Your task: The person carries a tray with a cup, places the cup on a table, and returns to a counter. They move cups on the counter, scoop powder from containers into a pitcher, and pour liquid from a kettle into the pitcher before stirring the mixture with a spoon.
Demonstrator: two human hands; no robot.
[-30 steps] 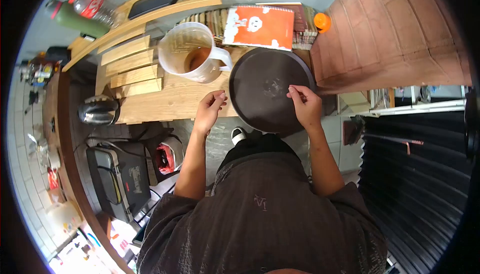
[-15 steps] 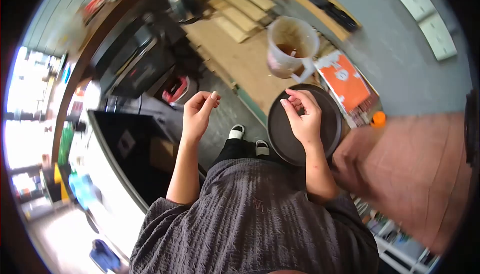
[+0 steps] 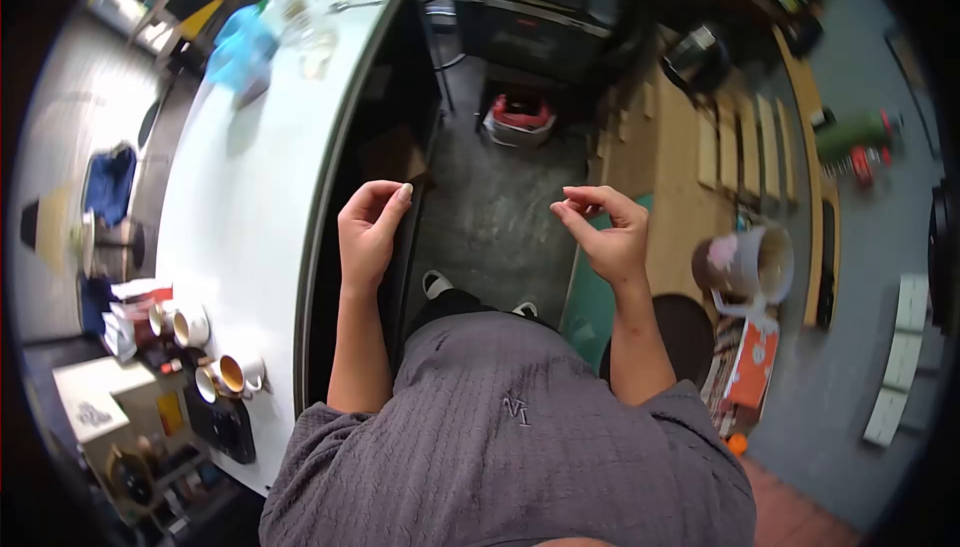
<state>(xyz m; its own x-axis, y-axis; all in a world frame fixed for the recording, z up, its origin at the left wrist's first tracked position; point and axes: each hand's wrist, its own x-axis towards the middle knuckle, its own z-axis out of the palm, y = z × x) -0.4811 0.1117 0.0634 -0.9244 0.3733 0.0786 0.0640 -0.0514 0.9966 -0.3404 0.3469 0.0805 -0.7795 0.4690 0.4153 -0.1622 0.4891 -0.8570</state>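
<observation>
My left hand (image 3: 370,234) is raised in front of me with its fingers curled and the thumb laid against the index finger. No object shows in it. Level with it, my right hand (image 3: 612,234) has thumb and fingertips brought together in a loose pinch, also with nothing visible inside. Both hands are in the air above the floor, touching nothing. Nearest my right forearm are a round dark tray (image 3: 688,332), partly hidden by the arm, and a large plastic measuring jug (image 3: 735,265) on the wooden counter (image 3: 680,202).
A white-topped counter (image 3: 255,207) runs along my left, with several mugs (image 3: 240,372) and a blue plastic bag (image 3: 243,52) on it. Ahead, a bin with a red rim (image 3: 518,119) stands on the grey floor (image 3: 490,217). Wooden slats (image 3: 745,147) and an orange packet (image 3: 750,365) are on the right.
My view has turned left, so the white counter has come into fuller view and the jug, tray and packet have shifted right. Both hands stay raised and curled.
</observation>
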